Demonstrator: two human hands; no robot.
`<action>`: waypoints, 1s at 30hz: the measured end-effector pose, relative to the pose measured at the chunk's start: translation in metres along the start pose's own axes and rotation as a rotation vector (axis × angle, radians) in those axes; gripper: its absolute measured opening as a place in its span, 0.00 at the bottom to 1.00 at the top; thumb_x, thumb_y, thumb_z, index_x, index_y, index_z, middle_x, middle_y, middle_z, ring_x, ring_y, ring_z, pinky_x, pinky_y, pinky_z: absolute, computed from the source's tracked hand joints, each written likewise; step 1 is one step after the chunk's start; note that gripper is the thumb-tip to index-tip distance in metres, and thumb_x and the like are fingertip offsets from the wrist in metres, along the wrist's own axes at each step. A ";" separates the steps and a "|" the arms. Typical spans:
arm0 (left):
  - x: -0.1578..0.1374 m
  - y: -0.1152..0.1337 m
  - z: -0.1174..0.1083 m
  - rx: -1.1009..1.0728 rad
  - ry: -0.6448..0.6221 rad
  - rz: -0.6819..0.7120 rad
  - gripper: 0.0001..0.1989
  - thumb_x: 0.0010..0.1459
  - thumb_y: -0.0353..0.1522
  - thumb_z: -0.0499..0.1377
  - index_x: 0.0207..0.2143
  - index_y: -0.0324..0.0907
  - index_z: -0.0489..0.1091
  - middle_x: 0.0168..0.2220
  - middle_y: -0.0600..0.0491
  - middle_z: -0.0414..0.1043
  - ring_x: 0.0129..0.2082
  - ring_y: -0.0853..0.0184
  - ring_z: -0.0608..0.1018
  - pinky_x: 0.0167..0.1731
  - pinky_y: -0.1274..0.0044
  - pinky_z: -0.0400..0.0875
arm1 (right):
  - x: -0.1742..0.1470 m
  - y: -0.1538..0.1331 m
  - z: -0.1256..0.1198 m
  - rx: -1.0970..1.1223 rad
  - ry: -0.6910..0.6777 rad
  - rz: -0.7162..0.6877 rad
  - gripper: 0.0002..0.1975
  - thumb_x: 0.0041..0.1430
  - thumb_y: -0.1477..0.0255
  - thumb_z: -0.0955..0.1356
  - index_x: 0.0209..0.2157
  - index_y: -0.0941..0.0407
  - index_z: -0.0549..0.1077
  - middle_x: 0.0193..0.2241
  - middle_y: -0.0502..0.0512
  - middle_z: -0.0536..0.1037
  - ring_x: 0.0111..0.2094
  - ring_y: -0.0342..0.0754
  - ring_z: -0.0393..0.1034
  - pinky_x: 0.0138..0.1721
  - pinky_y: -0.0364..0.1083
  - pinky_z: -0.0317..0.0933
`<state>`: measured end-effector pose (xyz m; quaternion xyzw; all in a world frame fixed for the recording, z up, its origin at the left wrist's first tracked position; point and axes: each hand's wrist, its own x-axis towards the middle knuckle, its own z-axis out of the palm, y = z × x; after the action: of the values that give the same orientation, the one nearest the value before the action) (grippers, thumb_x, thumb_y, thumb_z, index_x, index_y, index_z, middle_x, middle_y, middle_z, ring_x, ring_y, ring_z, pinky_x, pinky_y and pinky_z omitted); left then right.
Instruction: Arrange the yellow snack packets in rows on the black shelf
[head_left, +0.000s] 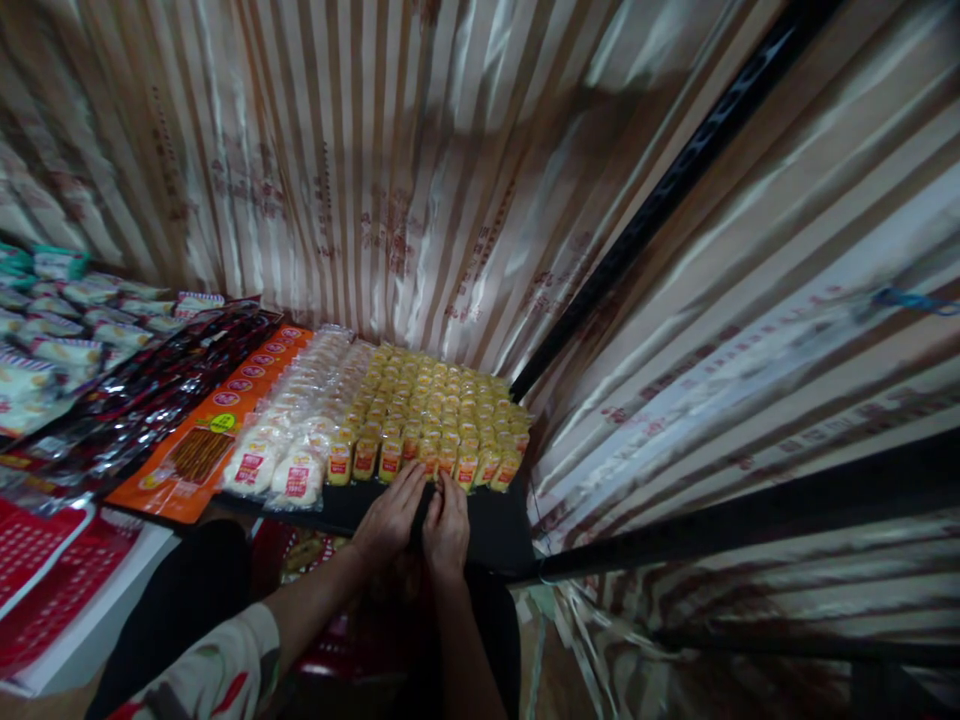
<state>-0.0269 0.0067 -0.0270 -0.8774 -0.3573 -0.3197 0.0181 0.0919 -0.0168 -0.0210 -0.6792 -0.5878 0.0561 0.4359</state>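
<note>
Rows of small packaged cakes (431, 395) in clear yellowish wrappers with red-orange labels stand close together on a black shelf (499, 525). At the front row, my left hand (394, 512) has its fingers together, with the tips against one little cake pack (428, 455). Right beside it, my right hand (447, 525) is closed with fingertips bent in at the neighbouring pack (447, 459). The fingertips partly cover the lower parts of these packs.
White round packs (297, 474) adjoin on the left, then an orange snack bag (195, 450), dark glossy packs (172, 375) and white bags (67, 350). Black poles (637, 225) and striped plastic sheeting (420, 180) enclose the right and back. Below left is a red basket (52, 580).
</note>
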 end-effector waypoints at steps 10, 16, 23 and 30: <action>0.007 0.002 0.002 0.029 -0.019 -0.020 0.22 0.60 0.26 0.42 0.55 0.29 0.58 0.58 0.39 0.57 0.62 0.58 0.54 0.54 0.65 0.65 | 0.000 0.001 0.001 -0.030 -0.063 0.026 0.23 0.59 0.73 0.54 0.55 0.61 0.63 0.47 0.65 0.70 0.45 0.49 0.68 0.47 0.49 0.63; 0.012 0.005 0.001 0.011 -0.040 -0.009 0.22 0.60 0.26 0.43 0.55 0.26 0.58 0.58 0.36 0.57 0.62 0.56 0.52 0.55 0.63 0.64 | 0.001 0.000 0.000 -0.084 -0.134 0.075 0.24 0.59 0.73 0.54 0.56 0.61 0.61 0.50 0.65 0.68 0.47 0.50 0.67 0.47 0.48 0.64; 0.015 0.005 -0.004 -0.054 -0.082 -0.003 0.21 0.60 0.26 0.44 0.54 0.24 0.58 0.59 0.34 0.54 0.63 0.56 0.48 0.56 0.63 0.62 | 0.001 -0.002 0.001 -0.123 -0.167 0.091 0.25 0.59 0.74 0.55 0.58 0.61 0.59 0.51 0.65 0.66 0.50 0.51 0.65 0.48 0.49 0.63; 0.014 0.004 0.000 -0.068 -0.090 -0.020 0.22 0.61 0.27 0.43 0.56 0.26 0.56 0.60 0.36 0.51 0.63 0.57 0.47 0.56 0.61 0.61 | 0.002 0.000 0.001 -0.127 -0.163 0.050 0.26 0.58 0.75 0.56 0.59 0.58 0.57 0.51 0.63 0.67 0.49 0.50 0.65 0.47 0.49 0.63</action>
<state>-0.0169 0.0120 -0.0180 -0.8874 -0.3552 -0.2924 -0.0311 0.0914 -0.0146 -0.0209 -0.7132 -0.6064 0.0847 0.3413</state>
